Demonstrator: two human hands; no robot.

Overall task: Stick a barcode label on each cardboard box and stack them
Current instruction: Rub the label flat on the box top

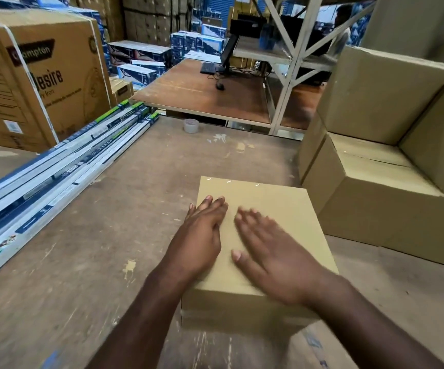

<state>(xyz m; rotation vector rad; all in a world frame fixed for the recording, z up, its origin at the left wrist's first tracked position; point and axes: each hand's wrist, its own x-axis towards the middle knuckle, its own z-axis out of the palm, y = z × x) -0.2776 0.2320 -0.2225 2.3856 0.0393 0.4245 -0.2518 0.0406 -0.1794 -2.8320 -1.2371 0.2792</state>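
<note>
A plain cardboard box [276, 206] sits on the worn worktable [103, 235] right in front of me. My left hand [202, 235] lies flat on the left part of its top, fingers straight and together. My right hand [266, 251] is flat over the middle of the top, fingers spread, slightly blurred. No barcode label shows on the box; anything under my palms is hidden. At the right, several plain cardboard boxes [375, 198] are piled in steps.
Long tube-light cartons [63, 166] lie diagonally at the left. A big printed carton [42, 75] stands behind them. A tape roll [191, 125] sits at the table's far edge. Beyond are a brown desk [188, 89] with a monitor, a metal rack [290, 62] and a seated person.
</note>
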